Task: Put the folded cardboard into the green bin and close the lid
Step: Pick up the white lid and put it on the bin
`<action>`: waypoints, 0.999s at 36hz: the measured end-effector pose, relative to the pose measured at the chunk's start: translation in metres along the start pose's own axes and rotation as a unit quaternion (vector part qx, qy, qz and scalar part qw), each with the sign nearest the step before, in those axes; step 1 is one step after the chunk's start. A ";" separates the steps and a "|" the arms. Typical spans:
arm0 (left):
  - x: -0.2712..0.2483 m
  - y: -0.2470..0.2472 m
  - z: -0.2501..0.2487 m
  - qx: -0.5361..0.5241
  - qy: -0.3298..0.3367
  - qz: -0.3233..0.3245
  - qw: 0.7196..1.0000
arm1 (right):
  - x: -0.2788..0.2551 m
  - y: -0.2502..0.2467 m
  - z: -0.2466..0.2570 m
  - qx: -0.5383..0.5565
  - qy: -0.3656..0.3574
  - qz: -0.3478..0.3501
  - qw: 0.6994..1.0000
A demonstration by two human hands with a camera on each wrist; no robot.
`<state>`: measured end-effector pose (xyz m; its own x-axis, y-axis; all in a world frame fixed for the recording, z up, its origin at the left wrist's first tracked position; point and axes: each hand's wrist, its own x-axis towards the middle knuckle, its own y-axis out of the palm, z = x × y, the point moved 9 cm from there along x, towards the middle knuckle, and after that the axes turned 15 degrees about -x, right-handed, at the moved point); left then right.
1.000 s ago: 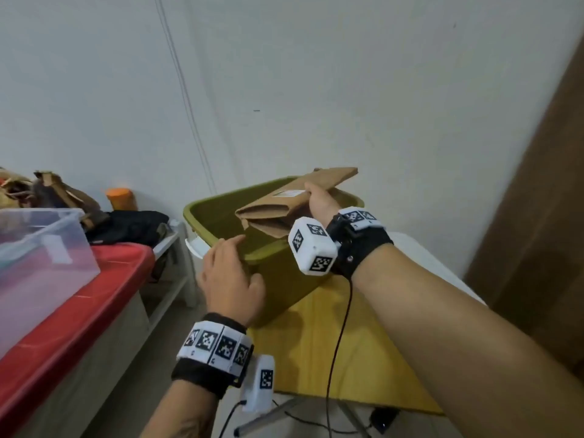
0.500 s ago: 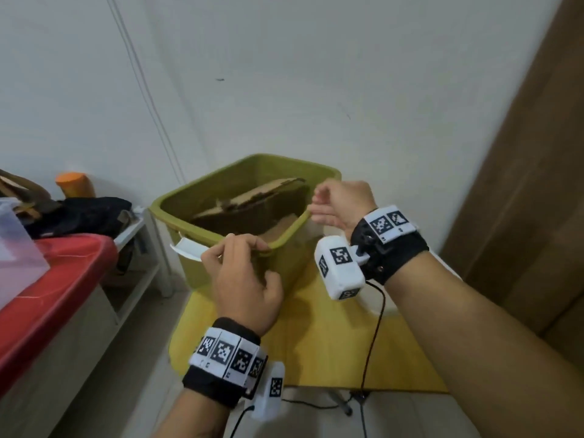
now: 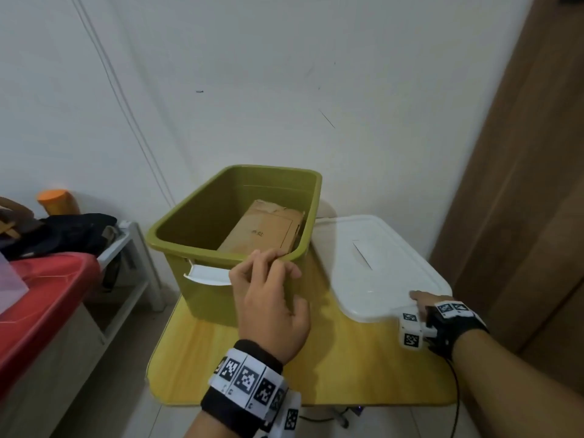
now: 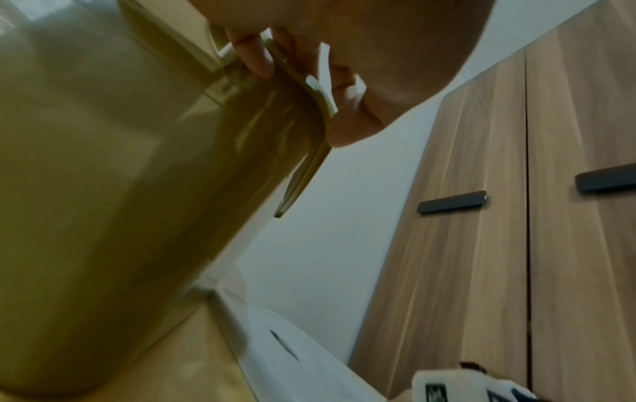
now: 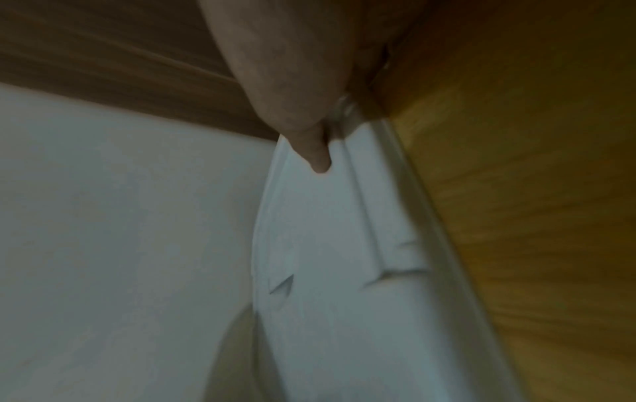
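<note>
cardboard [image 3: 262,230] is in the bin [image 3: 202,222] now, lying flat on the bottom, toward the right wall, a small printed mark on its top face. the bin stands open on the yellow table [image 3: 344,368], no lid on it. left hand [image 3: 268,298] is at the bin's near rim, fingers curled over the edge and thumb on the outer wall, gripping the rim just right of the white handle flap [image 3: 207,275]; the left wrist view shows fingers [image 4: 254,57] hooked round that green lip. the lid [image 3: 373,263], white, lies flat on the table just right of the bin. right hand [image 3: 423,300] is at the lid's near right corner, a fingertip on top of it; the right wrist view shows one finger [image 5: 318,157] on the white surface, and the rest of the hand is hidden, so i can't tell whether it has a real hold. to the left, a red lid [image 3: 47,298] on a tub and dark clothing [image 3: 60,235] on a shelf.
</note>
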<state>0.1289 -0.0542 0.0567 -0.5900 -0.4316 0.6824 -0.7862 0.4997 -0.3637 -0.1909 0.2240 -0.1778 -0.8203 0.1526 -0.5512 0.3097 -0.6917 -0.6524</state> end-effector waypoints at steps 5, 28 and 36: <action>0.000 0.016 -0.005 0.011 0.001 0.019 1.000 | 0.070 -0.028 -0.002 0.083 -0.078 -0.005 0.993; -0.003 -0.031 0.003 -0.313 -0.163 -0.225 0.908 | -0.200 -0.127 0.116 0.435 -0.199 -0.085 0.874; -0.054 -0.018 0.061 -0.376 -0.562 -0.331 0.658 | -0.297 -0.053 0.162 0.460 -0.248 0.021 0.852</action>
<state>0.1637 -0.0858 -0.0116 -0.2592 -0.8138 -0.5201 -0.8755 -0.0295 0.4823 -0.0414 0.1010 0.1044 -0.9909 -0.0446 -0.1267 0.0222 -0.9846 0.1731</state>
